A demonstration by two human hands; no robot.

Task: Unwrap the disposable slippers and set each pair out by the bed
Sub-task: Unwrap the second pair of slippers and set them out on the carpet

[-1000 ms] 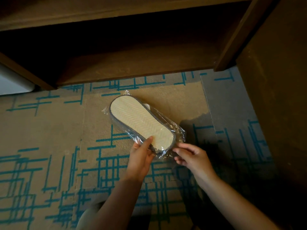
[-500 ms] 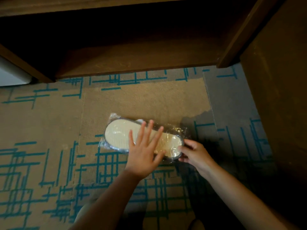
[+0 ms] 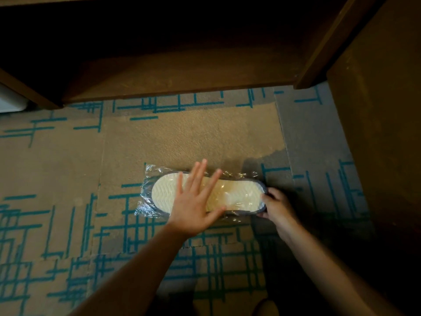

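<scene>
A pair of disposable slippers in a clear plastic wrapper lies flat on the carpet, pale ribbed sole up, lengthwise from left to right. My left hand presses flat on the middle of the pack with its fingers spread. At the pack's right end, my right hand has its fingers closed on the wrapper's edge. The wrapper still encloses the slippers, and its loose crinkled end sticks out to the left.
The carpet is tan with teal line patterns. A dark wooden furniture frame with a low shelf runs across the top. A brown wooden panel stands at the right. A white object shows at the far left.
The pack was held up tilted in both hands; it now lies flat on the carpet. My left hand went from gripping its end to pressing flat on top.
</scene>
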